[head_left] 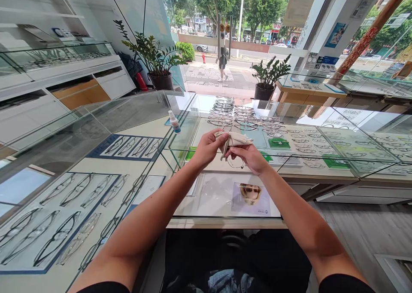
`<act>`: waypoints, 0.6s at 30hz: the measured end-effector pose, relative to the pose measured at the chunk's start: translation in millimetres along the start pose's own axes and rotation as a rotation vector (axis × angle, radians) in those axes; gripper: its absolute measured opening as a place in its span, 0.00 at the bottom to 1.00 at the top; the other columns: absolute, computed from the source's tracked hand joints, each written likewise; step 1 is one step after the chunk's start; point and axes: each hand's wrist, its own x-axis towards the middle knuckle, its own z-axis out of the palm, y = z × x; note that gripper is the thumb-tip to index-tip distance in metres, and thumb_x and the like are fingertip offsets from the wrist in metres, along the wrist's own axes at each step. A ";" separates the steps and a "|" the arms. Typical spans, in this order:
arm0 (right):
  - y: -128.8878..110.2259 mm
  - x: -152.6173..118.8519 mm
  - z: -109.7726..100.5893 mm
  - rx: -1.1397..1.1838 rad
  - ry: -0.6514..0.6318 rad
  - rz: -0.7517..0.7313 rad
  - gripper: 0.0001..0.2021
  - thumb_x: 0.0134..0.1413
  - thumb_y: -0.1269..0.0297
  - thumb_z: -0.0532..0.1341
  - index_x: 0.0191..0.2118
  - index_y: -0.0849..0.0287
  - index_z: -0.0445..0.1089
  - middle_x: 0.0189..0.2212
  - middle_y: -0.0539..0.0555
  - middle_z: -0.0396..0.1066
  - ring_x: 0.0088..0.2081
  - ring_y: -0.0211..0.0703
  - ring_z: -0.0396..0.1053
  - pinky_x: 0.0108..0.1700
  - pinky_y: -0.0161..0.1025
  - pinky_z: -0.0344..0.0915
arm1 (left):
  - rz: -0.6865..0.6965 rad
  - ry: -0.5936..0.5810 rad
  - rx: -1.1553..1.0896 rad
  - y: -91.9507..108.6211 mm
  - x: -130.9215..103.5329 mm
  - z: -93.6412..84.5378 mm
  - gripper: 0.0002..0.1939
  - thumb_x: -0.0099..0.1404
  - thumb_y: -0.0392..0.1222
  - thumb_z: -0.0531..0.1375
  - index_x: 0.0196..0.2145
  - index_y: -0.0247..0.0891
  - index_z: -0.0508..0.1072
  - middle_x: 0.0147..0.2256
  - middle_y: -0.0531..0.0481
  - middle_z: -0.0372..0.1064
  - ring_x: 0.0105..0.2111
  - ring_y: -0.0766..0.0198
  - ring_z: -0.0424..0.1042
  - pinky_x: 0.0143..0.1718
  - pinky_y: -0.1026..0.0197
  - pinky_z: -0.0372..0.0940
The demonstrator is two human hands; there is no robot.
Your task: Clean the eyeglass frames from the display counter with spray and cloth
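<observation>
One pale cloth is pinched in the left hand and the right hand above the glass counter, its long axis stretched crosswise, dipping slightly rightward. Beneath it, thin-rimmed glasses are partly hidden, one rim pointed toward the counter's near edge.

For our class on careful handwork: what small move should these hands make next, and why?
Probably rub the beige cloth gently along the eyeglasses: the cloth is bunched between the left hand and right hand, with the eyeglasses showing just below.
</observation>
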 end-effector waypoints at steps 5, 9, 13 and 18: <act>-3.6 -0.9 -2.1 0.005 -0.010 0.023 0.12 0.50 0.51 0.77 0.32 0.55 0.84 0.30 0.55 0.83 0.34 0.45 0.72 0.39 0.44 0.67 | 0.015 -0.012 0.009 3.0 -0.6 0.3 0.31 0.70 0.71 0.68 0.33 0.38 0.72 0.21 0.49 0.76 0.20 0.63 0.74 0.24 0.63 0.68; -3.6 -0.7 -3.0 -0.005 -0.033 0.027 0.13 0.50 0.52 0.77 0.33 0.56 0.84 0.30 0.55 0.83 0.36 0.46 0.73 0.39 0.44 0.66 | -0.008 -0.005 -0.019 3.6 -0.9 1.5 0.31 0.67 0.71 0.70 0.32 0.38 0.72 0.21 0.50 0.76 0.18 0.63 0.73 0.22 0.63 0.67; -2.5 -0.6 -2.4 0.000 -0.031 0.027 0.13 0.50 0.54 0.77 0.35 0.57 0.84 0.30 0.55 0.83 0.37 0.47 0.75 0.39 0.43 0.66 | -0.035 -0.006 -0.075 2.0 -0.5 2.9 0.31 0.65 0.69 0.73 0.32 0.39 0.70 0.20 0.51 0.76 0.17 0.63 0.73 0.20 0.64 0.66; -2.8 -0.5 -0.8 0.022 -0.013 0.023 0.11 0.49 0.56 0.76 0.35 0.56 0.83 0.29 0.54 0.82 0.35 0.46 0.75 0.38 0.43 0.64 | -0.055 -0.014 -0.108 1.0 -1.7 4.5 0.29 0.64 0.65 0.76 0.33 0.38 0.69 0.22 0.52 0.76 0.18 0.63 0.74 0.22 0.64 0.66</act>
